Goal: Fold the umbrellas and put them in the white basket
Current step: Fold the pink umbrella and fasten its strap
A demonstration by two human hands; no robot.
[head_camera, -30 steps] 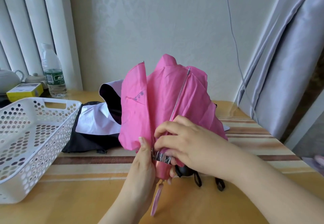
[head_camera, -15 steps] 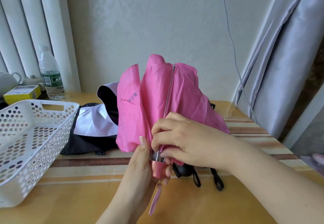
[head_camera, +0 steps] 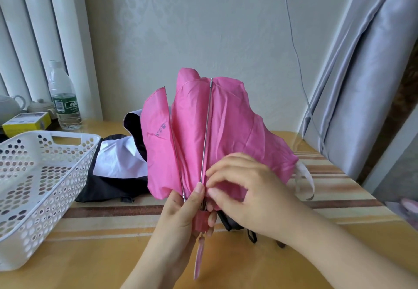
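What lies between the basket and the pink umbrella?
In the head view, the black and white umbrella lies unfolded on the table, between the white basket and the pink umbrella that both hands hold.

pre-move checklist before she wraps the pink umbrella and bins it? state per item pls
1. Left hand grips the pink umbrella at its handle: ok.
2. Right hand has fingers on the canopy folds by the ribs: ok.
3. Canopy pleats gathered flat: not ok, fabric is loose and bunched.
4. Closing strap within reach: ok, hangs at the right edge.
5. White basket has room: ok, nothing visible inside.
6. Black-and-white umbrella folded: not ok, lies spread on the table.
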